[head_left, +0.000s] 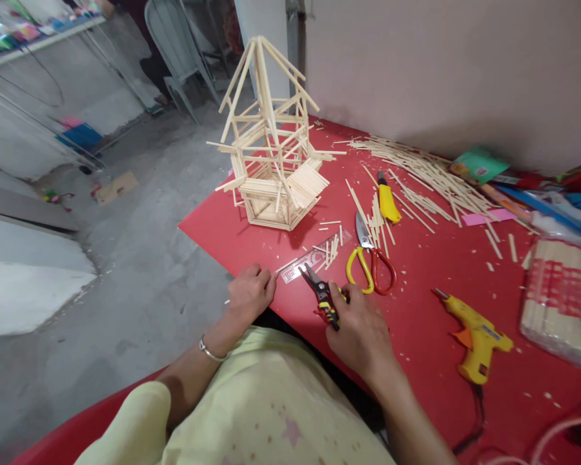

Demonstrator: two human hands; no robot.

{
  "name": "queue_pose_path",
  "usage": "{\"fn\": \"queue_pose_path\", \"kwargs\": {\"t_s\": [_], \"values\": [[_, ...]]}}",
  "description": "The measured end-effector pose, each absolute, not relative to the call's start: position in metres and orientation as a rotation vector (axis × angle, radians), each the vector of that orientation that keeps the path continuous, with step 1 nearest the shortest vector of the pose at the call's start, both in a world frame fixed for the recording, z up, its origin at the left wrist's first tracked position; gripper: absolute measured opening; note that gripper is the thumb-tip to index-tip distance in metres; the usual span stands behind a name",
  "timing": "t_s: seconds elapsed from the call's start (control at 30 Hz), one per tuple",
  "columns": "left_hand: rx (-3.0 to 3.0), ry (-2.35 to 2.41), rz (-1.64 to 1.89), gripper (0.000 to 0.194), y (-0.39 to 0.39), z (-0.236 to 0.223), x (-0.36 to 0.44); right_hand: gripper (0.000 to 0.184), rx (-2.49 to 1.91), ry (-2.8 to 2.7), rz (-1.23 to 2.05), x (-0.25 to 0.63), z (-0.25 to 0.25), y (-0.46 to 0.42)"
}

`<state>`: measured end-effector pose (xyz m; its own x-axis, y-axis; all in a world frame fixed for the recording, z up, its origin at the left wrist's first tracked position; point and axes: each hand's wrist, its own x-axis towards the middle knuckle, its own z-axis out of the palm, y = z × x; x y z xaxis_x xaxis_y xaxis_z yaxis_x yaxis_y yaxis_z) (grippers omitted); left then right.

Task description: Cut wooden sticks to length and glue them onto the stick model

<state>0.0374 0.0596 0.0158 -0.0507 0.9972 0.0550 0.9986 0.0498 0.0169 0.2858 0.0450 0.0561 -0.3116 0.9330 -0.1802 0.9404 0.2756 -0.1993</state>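
My left hand (252,292) is closed at the table's front edge, its fingertips pinching one end of a thin wooden stick (286,265). The stick lies along a clear plastic ruler (293,274). In my right hand (363,326) are cutting pliers (322,287) with black and yellow handles, their jaws parted over the ruler. Short cut stick pieces (333,250) lie across the ruler's far end. Beyond it stands a house-like frame of wooden sticks (274,155) with a pointed, unfilled roof.
Scissors (368,261) with yellow and red handles lie right of the ruler, near a yellow utility knife (388,201). A yellow glue gun (479,336) rests farther right. Loose sticks (426,171) spread along the wall, and a plastic-wrapped stick bundle (559,297) sits at the right.
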Motion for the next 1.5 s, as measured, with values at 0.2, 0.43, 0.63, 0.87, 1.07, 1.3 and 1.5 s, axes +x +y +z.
{"fn": "queue_pose_path", "kwargs": {"t_s": [0.2,0.43,0.63,0.87,1.07,1.3,1.5], "values": [[-2.170,-2.252,-0.089,0.046,0.0598,0.0159,0.0372,0.072,1.826,2.485,-0.425,0.2857,0.0564,0.0454],[-2.177,-2.239,-0.078,0.045,0.0593,0.0156,0.0370,0.073,1.827,2.492,-0.425,0.2856,0.0556,0.0449],[-2.180,-2.249,-0.099,0.046,0.0586,0.0149,0.0365,0.073,1.834,2.487,-0.422,0.2855,0.0561,0.0448],[-2.168,-2.247,-0.067,0.050,0.0592,0.0161,0.0372,0.072,1.840,2.506,-0.397,0.2862,0.0549,0.0439],[-2.156,-2.205,-0.082,0.049,0.0592,0.0150,0.0367,0.072,1.842,2.505,-0.415,0.2867,0.0555,0.0446],[-2.167,-2.211,-0.101,0.048,0.0591,0.0154,0.0364,0.072,1.841,2.502,-0.418,0.2864,0.0574,0.0447],[-2.168,-2.216,-0.108,0.047,0.0592,0.0144,0.0363,0.071,1.849,2.497,-0.425,0.2854,0.0572,0.0450]]}}
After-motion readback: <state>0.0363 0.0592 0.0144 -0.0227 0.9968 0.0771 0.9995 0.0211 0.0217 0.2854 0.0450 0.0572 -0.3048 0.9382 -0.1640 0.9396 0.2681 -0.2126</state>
